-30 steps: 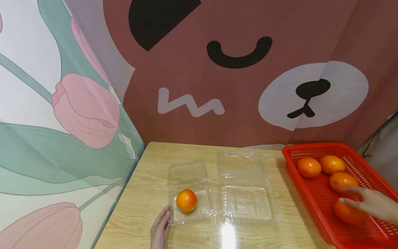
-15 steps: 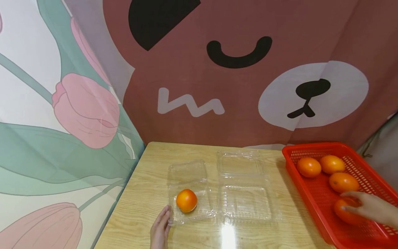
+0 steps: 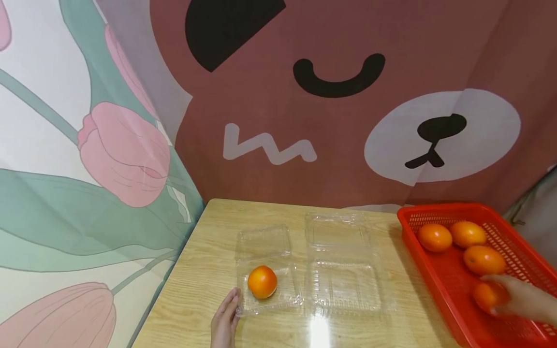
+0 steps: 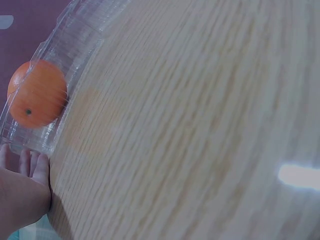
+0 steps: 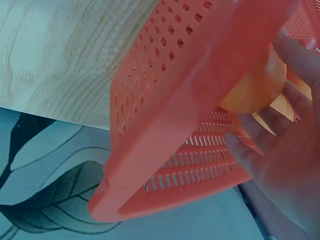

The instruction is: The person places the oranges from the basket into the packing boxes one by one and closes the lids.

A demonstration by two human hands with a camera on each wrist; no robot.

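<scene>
In the head view my left hand (image 3: 224, 319) touches the left front corner of a small clear plastic clamshell box (image 3: 285, 290), its fingers fairly straight. One orange (image 3: 262, 282) sits in that box's base, and the lid lies folded back. The left wrist view shows the same orange (image 4: 37, 95) behind the clear wall, just beyond the fingertips. On the right, my right hand (image 3: 524, 299) reaches into a red plastic basket (image 3: 428, 285) and grips the nearest orange (image 3: 486, 295). In the right wrist view, thumb and fingers curve about this orange (image 5: 257, 87), partly hidden by the basket's rim.
A larger clear clamshell box (image 3: 344, 285) lies opened flat on the wooden table (image 3: 187, 299), right of the small one. Further oranges (image 3: 484, 260) lie toward the basket's back. A printed curtain (image 3: 278, 179) hangs behind the table's rear edge.
My right hand has come down from above the nearest orange in the basket and taken hold of it. The left hand stays at the small box. The head view has shifted slightly.
</scene>
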